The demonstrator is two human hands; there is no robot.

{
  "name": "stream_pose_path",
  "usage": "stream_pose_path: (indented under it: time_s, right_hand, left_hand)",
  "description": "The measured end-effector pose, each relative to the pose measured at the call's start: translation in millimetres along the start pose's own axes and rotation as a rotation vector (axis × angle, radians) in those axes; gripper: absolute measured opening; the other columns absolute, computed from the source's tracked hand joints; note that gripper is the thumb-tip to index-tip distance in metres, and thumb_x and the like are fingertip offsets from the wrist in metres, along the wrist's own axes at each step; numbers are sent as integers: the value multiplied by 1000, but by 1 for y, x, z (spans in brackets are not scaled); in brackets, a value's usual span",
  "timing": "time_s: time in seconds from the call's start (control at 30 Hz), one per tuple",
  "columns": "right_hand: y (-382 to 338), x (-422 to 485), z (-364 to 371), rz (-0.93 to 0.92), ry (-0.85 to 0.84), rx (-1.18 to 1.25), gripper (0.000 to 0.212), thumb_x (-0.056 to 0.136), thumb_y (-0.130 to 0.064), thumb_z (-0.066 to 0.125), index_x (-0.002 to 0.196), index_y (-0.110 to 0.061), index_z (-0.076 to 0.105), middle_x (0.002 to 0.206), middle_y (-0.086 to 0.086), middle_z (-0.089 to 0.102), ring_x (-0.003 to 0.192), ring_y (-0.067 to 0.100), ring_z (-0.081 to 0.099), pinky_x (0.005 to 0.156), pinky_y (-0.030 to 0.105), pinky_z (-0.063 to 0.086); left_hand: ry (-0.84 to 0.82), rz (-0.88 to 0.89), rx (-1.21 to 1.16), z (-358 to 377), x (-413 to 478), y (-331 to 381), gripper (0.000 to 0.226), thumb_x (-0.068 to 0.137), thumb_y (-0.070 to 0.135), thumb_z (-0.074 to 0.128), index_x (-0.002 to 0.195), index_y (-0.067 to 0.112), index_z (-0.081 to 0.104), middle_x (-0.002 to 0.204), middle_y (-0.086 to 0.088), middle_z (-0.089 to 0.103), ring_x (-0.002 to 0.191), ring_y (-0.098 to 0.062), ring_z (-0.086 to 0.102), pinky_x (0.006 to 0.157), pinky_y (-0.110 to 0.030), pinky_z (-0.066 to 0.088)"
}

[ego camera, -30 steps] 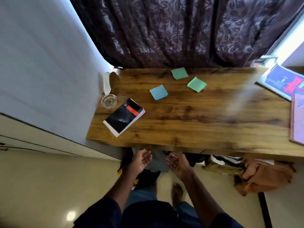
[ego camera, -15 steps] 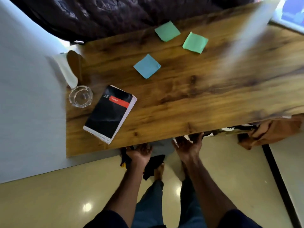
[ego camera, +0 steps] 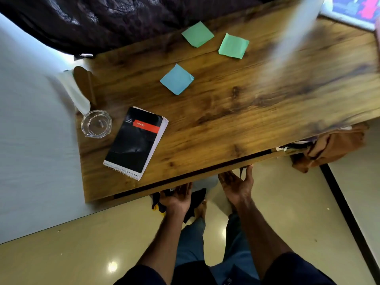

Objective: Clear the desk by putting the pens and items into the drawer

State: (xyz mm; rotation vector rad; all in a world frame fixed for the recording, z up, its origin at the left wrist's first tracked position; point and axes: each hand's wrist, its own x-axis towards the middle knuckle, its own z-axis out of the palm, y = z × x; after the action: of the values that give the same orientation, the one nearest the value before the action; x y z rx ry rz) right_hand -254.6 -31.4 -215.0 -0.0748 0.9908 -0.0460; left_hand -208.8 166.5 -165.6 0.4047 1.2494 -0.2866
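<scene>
**Both hands under the desk's front edge, drawer open a crack**

Left hand (ego camera: 178,197) and right hand (ego camera: 236,184) lie palm-up, fingers out of sight beneath the drawer (ego camera: 207,174); I cannot tell whether they grip it. On the desk (ego camera: 226,120), the spiral notebook (ego camera: 136,142) is nearest. It is probably light and floppy, so best lifted by a long edge. The glass dish (ego camera: 96,124) beside it looks breakable and slick; take it by the rim. Farther back, the blue note (ego camera: 176,79) and green notes (ego camera: 197,34) (ego camera: 233,45) are thin paper, likely easiest peeled up by a corner.
</scene>
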Motion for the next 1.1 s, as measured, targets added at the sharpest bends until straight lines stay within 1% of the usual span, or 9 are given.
stream_pose_path:
  time_s: [0.2, 0.3, 0.37, 0.43, 0.5, 0.57, 0.73, 0.87, 1.1]
  right_hand:
    - [2, -22, -4, 1, 126, -196, 86, 81, -70, 64, 127, 2, 54, 127, 22, 63, 123, 35, 58, 111, 50, 42]
    - [19, -58, 2, -38, 234, -736, 44, 100, -47, 53, 109, -7, 67, 105, 14, 72, 108, 33, 66, 99, 44, 52]
    - [35, -83, 5, -327, 174, -1176, 32, 100, -38, 56, 95, -11, 74, 89, 5, 76, 91, 26, 72, 77, 37, 57]
    - [45, -100, 14, -668, -35, -1524, 22, 99, -35, 58, 92, -20, 73, 86, -5, 73, 81, 12, 69, 69, 32, 57]
    - [47, -101, 28, -925, -190, -1795, 16, 95, -36, 59, 103, -24, 68, 100, -8, 68, 89, 7, 63, 72, 28, 55]
    - [44, -92, 44, -1014, -260, -2045, 26, 91, -33, 63, 114, -19, 64, 113, -2, 65, 100, 13, 61, 82, 29, 53]
    - [39, -80, 51, -1092, -248, -2537, 40, 92, -44, 56, 114, -12, 62, 112, 7, 67, 113, 28, 58, 99, 40, 45]
    - [42, -86, 56, -1054, -156, -2553, 37, 95, -44, 42, 104, -17, 66, 105, 5, 71, 106, 26, 64, 99, 41, 42]
    - [45, -118, 20, -932, -171, -2497, 23, 95, -17, 46, 88, -14, 68, 89, 10, 73, 83, 29, 68, 86, 34, 51]
  left_hand:
    - [-4, -82, 131, -22, 6, 4, 69, 98, 61, 41, 125, 0, 58, 124, -28, 63, 119, -41, 61, 96, -54, 53]
    - [-22, -67, 761, -29, -15, -7, 57, 104, 48, 43, 130, -1, 58, 125, -23, 65, 116, -38, 64, 86, -47, 57]
    - [-124, 269, 1404, -37, -36, -15, 38, 100, 36, 57, 124, 8, 63, 117, -9, 69, 111, -25, 65, 84, -34, 56]
    - [-327, 875, 1852, -44, -56, -15, 30, 94, 26, 62, 123, 19, 60, 120, 4, 63, 116, -11, 56, 94, -23, 46]
    - [-476, 1257, 1976, -46, -71, -9, 35, 96, 23, 53, 131, 20, 54, 134, 2, 54, 129, -10, 44, 107, -24, 36]
    - [-482, 1420, 2048, -44, -71, -1, 47, 95, 28, 43, 140, 14, 48, 148, -3, 45, 142, -20, 35, 118, -34, 33]
    - [-350, 1426, 2409, -35, -61, 14, 59, 92, 29, 50, 146, 8, 43, 146, -12, 51, 136, -27, 46, 119, -43, 34]
    - [-363, 1460, 2358, -35, -62, 15, 44, 101, 28, 44, 140, 9, 52, 138, -10, 60, 128, -25, 54, 113, -40, 40]
    - [-396, 1322, 2491, -58, -92, 2, 40, 96, 9, 52, 135, 15, 55, 130, -7, 64, 119, -24, 60, 101, -35, 47]
